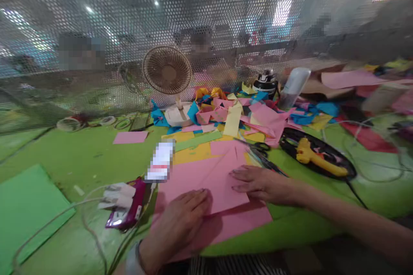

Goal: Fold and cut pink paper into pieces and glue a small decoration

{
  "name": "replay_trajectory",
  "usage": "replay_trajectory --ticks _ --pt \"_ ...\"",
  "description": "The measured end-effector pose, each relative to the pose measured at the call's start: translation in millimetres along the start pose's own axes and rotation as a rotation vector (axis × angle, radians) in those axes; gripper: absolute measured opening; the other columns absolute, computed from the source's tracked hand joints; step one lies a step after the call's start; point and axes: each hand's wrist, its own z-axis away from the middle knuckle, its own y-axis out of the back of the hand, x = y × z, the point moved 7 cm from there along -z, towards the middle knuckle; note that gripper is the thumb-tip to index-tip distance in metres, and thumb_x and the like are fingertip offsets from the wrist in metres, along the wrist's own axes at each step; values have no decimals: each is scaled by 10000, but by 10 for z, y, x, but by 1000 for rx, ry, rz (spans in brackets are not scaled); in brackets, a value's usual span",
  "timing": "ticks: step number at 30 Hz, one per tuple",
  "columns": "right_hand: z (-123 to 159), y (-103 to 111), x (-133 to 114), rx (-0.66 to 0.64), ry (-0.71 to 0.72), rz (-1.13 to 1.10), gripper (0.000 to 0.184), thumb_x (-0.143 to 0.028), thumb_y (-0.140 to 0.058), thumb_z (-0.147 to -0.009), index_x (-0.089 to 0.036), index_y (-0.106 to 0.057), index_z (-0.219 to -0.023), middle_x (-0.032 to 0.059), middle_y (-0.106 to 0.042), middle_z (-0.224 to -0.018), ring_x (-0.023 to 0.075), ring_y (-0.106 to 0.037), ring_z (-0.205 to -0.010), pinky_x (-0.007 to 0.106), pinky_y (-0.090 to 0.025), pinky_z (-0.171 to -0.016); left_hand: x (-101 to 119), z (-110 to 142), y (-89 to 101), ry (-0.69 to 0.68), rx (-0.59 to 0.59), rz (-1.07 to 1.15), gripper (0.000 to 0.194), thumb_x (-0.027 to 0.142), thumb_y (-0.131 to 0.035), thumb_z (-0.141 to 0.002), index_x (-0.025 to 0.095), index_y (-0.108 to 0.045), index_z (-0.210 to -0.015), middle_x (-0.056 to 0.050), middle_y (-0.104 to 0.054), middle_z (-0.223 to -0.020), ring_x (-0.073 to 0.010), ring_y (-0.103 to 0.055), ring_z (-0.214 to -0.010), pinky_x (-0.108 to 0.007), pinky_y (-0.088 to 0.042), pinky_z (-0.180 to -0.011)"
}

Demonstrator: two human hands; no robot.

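My left hand (185,212) lies palm down on the upper pink sheet (219,189), fingers flat and close together. My right hand (264,182) rests at the same sheet's right side, palm down, fingers extended and slightly parted. I observe neither hand pinching anything. The upper sheet lies on the green table (97,154) directly in front of me, over a lower pink sheet (238,225) that shows along the near edge.

Left of the sheets I note a phone (160,161), its screen blurred, and a magenta object (139,200) with a white plug (118,195) on it. A green sheet (29,210) lies at the far left. Beyond my right hand are dark-handled scissors (263,147) and a black tray (348,165) containing a yellow tool (322,163). Behind the sheets, coloured paper pieces (232,116) lie heaped beside a fan (169,73).
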Motion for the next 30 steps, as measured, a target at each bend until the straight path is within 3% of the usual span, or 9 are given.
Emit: replay_trajectory --ticks 4,7,9,11,13,15,17,23,30 --pt "84 108 30 22 -38 -55 350 -258 -478 -915 -270 -560 -1256 53 -401 -1424 196 -374 -1310 401 -253 -1107 -43 62 16 -5 37 96 291 171 -393 -937 179 -560 -1176 -64 -655 -1156 -190 -616 -1045 -339 -521 -881" --pt "106 115 15 105 -79 -131 434 -359 -617 -823 -231 -587 -1237 96 -460 -1385 243 -404 -1288 428 -268 -1093 -96 -22 41 79 42 245 264 239 -394 -955 210 -604 -1112 -42 -703 -1012 -165 -656 -903 -283 -532 -784" --pt "89 105 17 197 -107 -223 375 -396 -623 -813 -216 -655 -1141 102 -552 -1304 245 -468 -1233 418 -307 -1066 -152 -124 32 168 18 362 271 300 -391 -961 221 -639 -1037 -25 -713 -885 -150 -658 -785 -248 -515 -694" --pt "51 88 72 276 -170 -352 260 -401 -574 -850 -207 -710 -956 87 -652 -1152 222 -564 -1107 375 -398 -978 -248 -216 -8 295 -10 468 333 357 -381 -960 206 -665 -874 -13 -687 -740 -138 -633 -658 -224 -473 -587" --pt "3 65 175 321 -279 -452 263 -402 -542 -869 -188 -690 -830 65 -694 -948 192 -626 -902 314 -475 -797 -370 -260 -91 450 -47 577 395 430 -395 -939 183 -635 -745 4 -622 -613 -123 -577 -521 -214 -403 -473" --pt "-44 67 263 345 -373 -432 272 -406 -547 -862 -175 -649 -761 34 -650 -774 161 -594 -712 270 -450 -631 -471 -256 -192 586 -80 699 404 487 -406 -916 176 -610 -758 21 -580 -585 -105 -526 -426 -214 -345 -407" --pt "-89 104 299 377 -407 -297 272 -383 -557 -856 -172 -600 -691 12 -576 -702 142 -532 -637 258 -398 -583 -531 -235 -257 663 -87 768 397 520 -421 -896 178 -599 -805 29 -576 -605 -94 -498 -382 -218 -324 -393" --pt "-158 73 280 394 -443 36 260 -356 -527 -882 -187 -507 -687 11 -522 -753 147 -515 -683 259 -361 -621 -584 -255 -202 630 5 591 416 543 -410 -895 190 -538 -715 34 -530 -533 -118 -486 -449 -227 -305 -453" --pt "-149 -3 251 386 -493 201 230 -381 -483 -909 -185 -528 -798 41 -559 -843 182 -559 -780 263 -365 -632 -563 -248 -178 620 35 299 377 517 -362 -930 192 -538 -857 -11 -619 -636 -168 -577 -556 -248 -343 -485"
